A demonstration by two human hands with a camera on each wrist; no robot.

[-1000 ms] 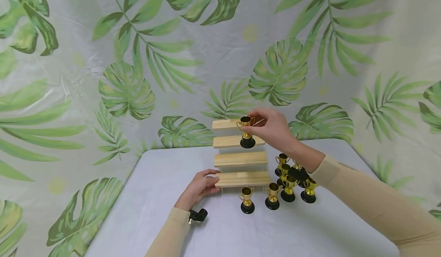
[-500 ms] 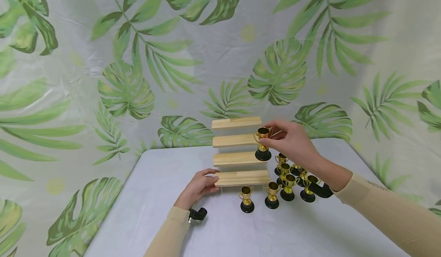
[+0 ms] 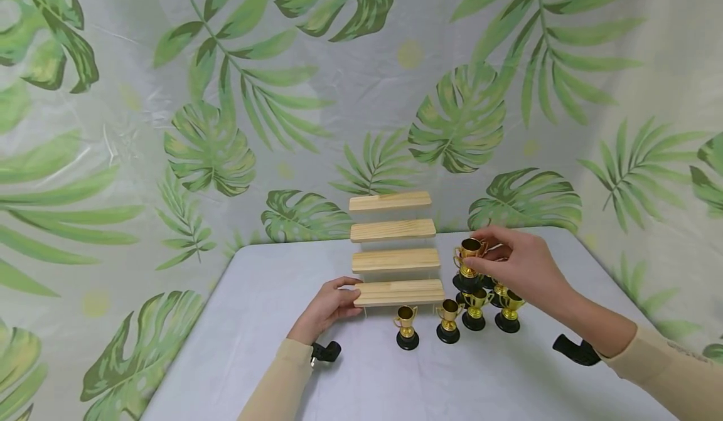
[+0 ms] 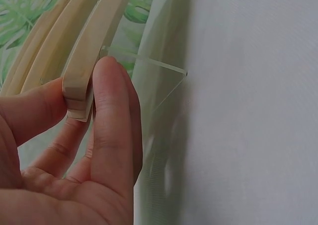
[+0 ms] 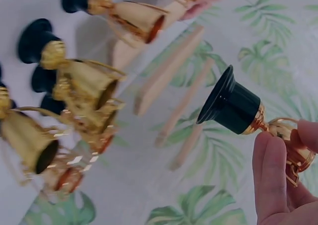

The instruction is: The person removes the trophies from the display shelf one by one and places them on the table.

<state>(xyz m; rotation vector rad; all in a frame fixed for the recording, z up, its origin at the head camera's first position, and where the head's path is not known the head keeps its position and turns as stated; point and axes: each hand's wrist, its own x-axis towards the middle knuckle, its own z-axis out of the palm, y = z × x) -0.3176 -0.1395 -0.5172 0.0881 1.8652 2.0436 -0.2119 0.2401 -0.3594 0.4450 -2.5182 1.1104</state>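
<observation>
In the head view a four-step wooden display rack [image 3: 395, 260] stands on the table. My left hand [image 3: 326, 308] pinches the left end of its lowest wooden board [image 4: 82, 86] between thumb and fingers. My right hand [image 3: 516, 261] holds a small gold trophy cup [image 3: 467, 264] with a black base [image 5: 233, 106], gripped by its cup part and lifted above the table. It hangs right of the rack, over a cluster of similar trophies [image 3: 476, 308], and hides some of them.
One trophy [image 3: 407, 328] stands alone in front of the rack, and another trophy [image 3: 449, 322] is just right of it. A white cloth covers the table [image 3: 271, 277]. Behind hangs a leaf-patterned curtain [image 3: 361, 95]. Clear thin supports [image 4: 149, 61] carry the boards.
My right hand has carried the trophy from in front of the upper boards, right and down, to above the trophy cluster. My left hand has stayed on the lowest board.
</observation>
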